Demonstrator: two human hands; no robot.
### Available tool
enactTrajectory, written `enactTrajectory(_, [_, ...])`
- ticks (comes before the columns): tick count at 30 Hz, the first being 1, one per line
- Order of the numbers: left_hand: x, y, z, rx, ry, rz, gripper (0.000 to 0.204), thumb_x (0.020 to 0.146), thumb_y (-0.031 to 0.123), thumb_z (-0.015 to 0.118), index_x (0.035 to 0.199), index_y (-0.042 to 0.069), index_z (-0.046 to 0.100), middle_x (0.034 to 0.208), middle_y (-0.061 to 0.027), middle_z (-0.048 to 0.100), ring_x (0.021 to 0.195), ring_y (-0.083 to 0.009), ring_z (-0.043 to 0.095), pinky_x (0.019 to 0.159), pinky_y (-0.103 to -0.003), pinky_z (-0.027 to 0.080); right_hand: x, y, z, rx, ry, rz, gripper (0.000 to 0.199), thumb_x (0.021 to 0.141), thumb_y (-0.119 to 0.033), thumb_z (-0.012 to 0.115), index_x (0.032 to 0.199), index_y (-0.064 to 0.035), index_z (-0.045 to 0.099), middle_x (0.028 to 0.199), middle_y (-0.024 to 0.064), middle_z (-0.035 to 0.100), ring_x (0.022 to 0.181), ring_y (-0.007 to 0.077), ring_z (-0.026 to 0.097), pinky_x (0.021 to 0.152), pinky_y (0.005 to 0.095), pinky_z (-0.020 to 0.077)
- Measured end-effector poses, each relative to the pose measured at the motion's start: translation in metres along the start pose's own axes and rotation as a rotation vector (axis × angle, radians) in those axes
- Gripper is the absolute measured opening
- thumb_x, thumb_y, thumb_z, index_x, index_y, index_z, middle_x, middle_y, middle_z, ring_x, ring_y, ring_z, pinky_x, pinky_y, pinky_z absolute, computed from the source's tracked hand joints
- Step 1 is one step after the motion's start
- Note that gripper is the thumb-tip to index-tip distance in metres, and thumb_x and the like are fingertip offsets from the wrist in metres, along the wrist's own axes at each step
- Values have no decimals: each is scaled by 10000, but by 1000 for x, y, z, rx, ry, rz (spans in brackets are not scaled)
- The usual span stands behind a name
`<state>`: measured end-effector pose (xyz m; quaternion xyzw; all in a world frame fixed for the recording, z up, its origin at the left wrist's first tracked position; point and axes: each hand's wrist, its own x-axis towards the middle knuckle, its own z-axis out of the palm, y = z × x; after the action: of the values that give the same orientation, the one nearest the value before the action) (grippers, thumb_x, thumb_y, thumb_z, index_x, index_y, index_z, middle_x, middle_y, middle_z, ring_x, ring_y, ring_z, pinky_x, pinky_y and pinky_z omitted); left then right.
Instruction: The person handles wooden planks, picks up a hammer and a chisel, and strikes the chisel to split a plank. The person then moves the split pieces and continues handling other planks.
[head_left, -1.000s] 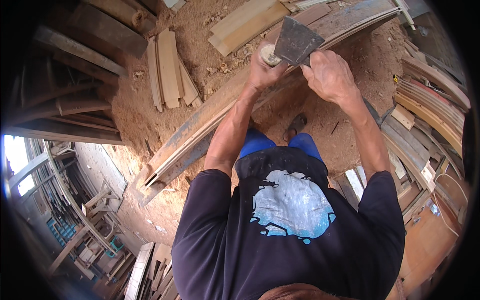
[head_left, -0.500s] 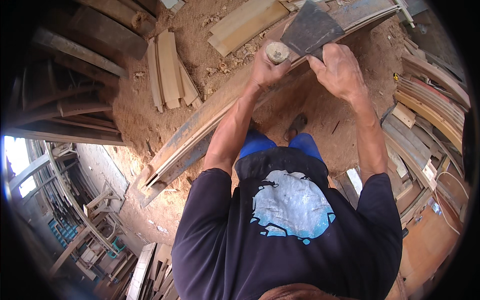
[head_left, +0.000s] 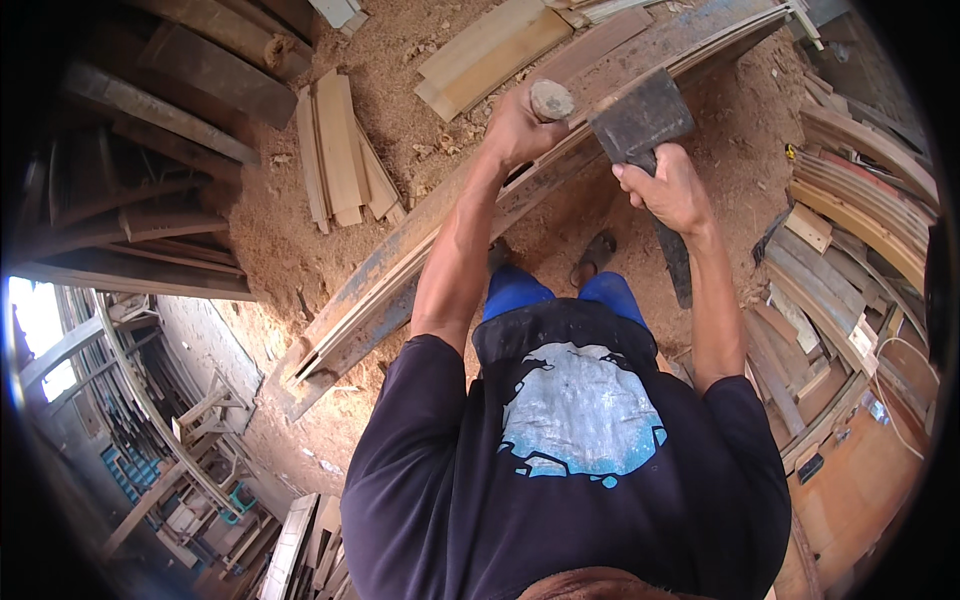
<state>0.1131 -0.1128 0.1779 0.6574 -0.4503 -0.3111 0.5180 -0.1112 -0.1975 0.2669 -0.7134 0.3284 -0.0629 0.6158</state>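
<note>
A chisel [head_left: 551, 100] stands in the fist of my left hand [head_left: 515, 130], its round, battered handle end facing up. Its blade is hidden below the fingers. Beneath that fist runs a long wooden beam [head_left: 400, 255], laid diagonally, with a dark slot [head_left: 520, 171] beside the wrist. My right hand [head_left: 675, 190] is closed around the handle of a dark mallet [head_left: 642, 115]. The mallet's blocky head sits to the right of the chisel, apart from it, and its handle sticks out below my hand.
Thin boards [head_left: 340, 150] lie on sawdust left of the beam, and wider boards [head_left: 490, 60] beyond it. Stacked timber [head_left: 855, 215] lines the right side. Dark planks [head_left: 215, 70] lean at the far left. A phone-like dark object [head_left: 810, 468] rests on a brown panel at lower right.
The mallet has come down toward me and to the right, away from above the chisel, and its handle now shows below my right hand. My left hand has barely moved.
</note>
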Motion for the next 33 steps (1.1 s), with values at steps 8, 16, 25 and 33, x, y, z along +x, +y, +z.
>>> enactTrajectory(8, [-75, 64, 76, 179, 5, 476, 613, 513, 93, 849, 1081, 179, 636, 1269, -163, 524, 1172, -390, 470, 962, -505, 387, -32, 109, -4, 618, -183, 151, 357, 894, -321, 697, 1010, 10, 634, 832, 39, 669, 667, 87, 626, 587, 236, 517])
enactTrajectory(16, [-142, 43, 142, 409, -184, 339, 837, 596, 121, 852, 1353, 238, 514, 1514, -219, 331, 1348, -427, 334, 1062, -573, 275, -56, 152, 22, 756, -116, -27, 347, 845, -255, 720, 1081, -12, 643, 1070, 62, 635, 954, 125, 628, 835, 286, 520])
enactTrajectory(25, [-122, -105, 45, 934, 81, -59, 704, 772, 118, 733, 1424, 116, 467, 1418, -227, 434, 1198, -403, 464, 937, -529, 389, -82, 173, 0, 766, 1, 368, 328, 890, -297, 694, 1049, -15, 642, 848, 46, 683, 719, 111, 629, 654, 247, 504])
enactTrajectory(33, [-130, -99, 38, 976, -90, 166, 482, 705, 115, 719, 1182, 155, 660, 1465, -240, 398, 1275, -436, 418, 1045, -534, 364, -90, 184, -5, 723, 29, 391, 278, 874, -286, 709, 994, -40, 660, 859, 42, 685, 766, 113, 627, 702, 268, 504])
